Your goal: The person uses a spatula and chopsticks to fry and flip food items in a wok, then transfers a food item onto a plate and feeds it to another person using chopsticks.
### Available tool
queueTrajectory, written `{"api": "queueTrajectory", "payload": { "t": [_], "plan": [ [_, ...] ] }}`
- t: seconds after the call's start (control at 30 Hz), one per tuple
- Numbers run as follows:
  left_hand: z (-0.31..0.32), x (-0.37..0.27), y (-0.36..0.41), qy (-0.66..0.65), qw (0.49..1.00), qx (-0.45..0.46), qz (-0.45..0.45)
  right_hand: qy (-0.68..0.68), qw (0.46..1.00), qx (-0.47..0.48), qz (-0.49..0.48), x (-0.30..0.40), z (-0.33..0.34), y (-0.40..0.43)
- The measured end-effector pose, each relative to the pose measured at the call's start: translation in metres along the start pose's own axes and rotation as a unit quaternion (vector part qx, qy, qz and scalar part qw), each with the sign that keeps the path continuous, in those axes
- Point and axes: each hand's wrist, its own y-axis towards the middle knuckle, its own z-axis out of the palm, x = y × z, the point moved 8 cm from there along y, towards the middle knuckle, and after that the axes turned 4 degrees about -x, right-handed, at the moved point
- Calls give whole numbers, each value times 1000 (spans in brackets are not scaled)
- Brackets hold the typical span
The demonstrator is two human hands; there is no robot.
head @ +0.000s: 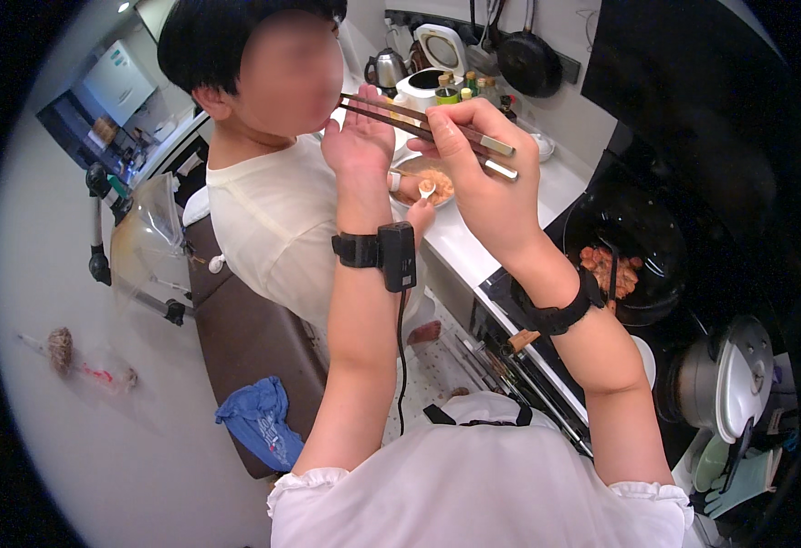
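My right hand point(493, 161) grips a pair of dark wooden chopsticks point(404, 111) with silver-coloured ends. Their tips reach the mouth of another person point(277, 212), who wears a pale T-shirt. Whether any food is between the tips cannot be seen. Below the tips, my left hand point(363, 140) is held palm up with its fingers extended, holding nothing. Beyond my hands, the other person's hand point(422, 214) holds a white spoon point(427, 188) with orange food on it. The spoon is over a bowl point(406, 166) of chopped orange food on the white counter.
A black wok point(654, 226) with reddish-brown food is on the hob at right, near a lidded pot point(705, 383). An open rice cooker point(421, 85), a kettle point(388, 67) and several bottles point(447, 89) line the counter. A blue cloth point(260, 414) lies on a brown bench point(256, 342).
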Motion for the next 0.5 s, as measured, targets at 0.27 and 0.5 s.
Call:
{"api": "queueTrajectory", "payload": {
  "t": [0.27,0.5],
  "plan": [
    [3,-15,1,8,1000,12,4,-33,999,14,-32,-3,7,-1],
    [3,-27,-3,-2,1000,10,7,-58,997,55,6,-4,9,-4]
  ]
}}
